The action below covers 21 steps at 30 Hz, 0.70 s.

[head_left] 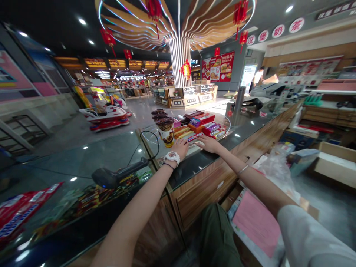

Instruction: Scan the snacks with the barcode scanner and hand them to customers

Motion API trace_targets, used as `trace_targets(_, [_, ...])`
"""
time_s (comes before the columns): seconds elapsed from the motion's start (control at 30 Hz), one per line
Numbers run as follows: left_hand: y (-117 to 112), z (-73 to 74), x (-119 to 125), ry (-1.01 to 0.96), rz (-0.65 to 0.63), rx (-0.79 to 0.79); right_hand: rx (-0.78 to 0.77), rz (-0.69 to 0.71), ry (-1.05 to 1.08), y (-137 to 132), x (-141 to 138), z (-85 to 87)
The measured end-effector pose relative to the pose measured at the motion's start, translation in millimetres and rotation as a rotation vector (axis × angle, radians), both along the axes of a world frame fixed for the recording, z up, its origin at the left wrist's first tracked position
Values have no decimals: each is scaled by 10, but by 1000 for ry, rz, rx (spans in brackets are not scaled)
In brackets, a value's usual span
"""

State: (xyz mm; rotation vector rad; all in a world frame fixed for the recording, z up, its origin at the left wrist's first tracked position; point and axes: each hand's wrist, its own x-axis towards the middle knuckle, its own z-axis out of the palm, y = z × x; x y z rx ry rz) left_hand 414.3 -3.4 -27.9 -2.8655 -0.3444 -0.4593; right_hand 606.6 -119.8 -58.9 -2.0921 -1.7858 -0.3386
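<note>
Black barcode scanner [119,172] is laid on a glass counter [66,159]. Left hand [180,148], wearing a white watch, is held open just beside stacked chocolate-topped cups [166,130]. Right hand [209,144], kept apart, is extended open near wrapped snack bars [191,138]; boxed confectionery [201,119] is displayed behind.

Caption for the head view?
Bare left hand beside brown-lidded paper cups, right hand at colourful wrapped snack bars, on a dark glass shop counter.

Left hand [180,148] beside snack cups [165,131], right hand [209,144] near wrapped bars [213,130] (glass countertop [83,155])
</note>
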Motion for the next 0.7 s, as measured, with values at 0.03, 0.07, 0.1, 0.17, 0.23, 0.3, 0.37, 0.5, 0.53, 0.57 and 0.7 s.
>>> trace_targets(0.03, [14,-5,0,7,8,-3,5,-9,8,25,-5,3])
trace_targets(0.07, [29,-11,0,12,16,-6,7,-17,17,52,-11,3])
trace_targets(0.1, [42,-17,0,18,24,-7,8,-24,25,81,-16,2])
trace_targets(0.17, [63,-29,-1,27,33,-2,6,-30,39,136,-26,-3])
trace_targets(0.23, [78,-42,-1,34,44,8,0,-39,49,177,-35,-8])
trace_targets(0.3, [87,-56,2,42,64,12,-13,-59,59,197,-44,-14])
trace_targets(0.37, [95,-70,8,49,87,11,-25,-78,72,202,-48,-24])
trace_targets(0.5, [117,-108,27,54,90,20,0,-74,81,201,-40,-52])
trace_targets(0.53, [123,-119,31,51,85,26,9,-71,83,202,-37,-59])
trace_targets(0.57, [130,-130,35,46,80,31,14,-71,87,204,-33,-65])
trace_targets(0.7, [150,-153,47,60,81,18,14,-83,108,225,-19,-93])
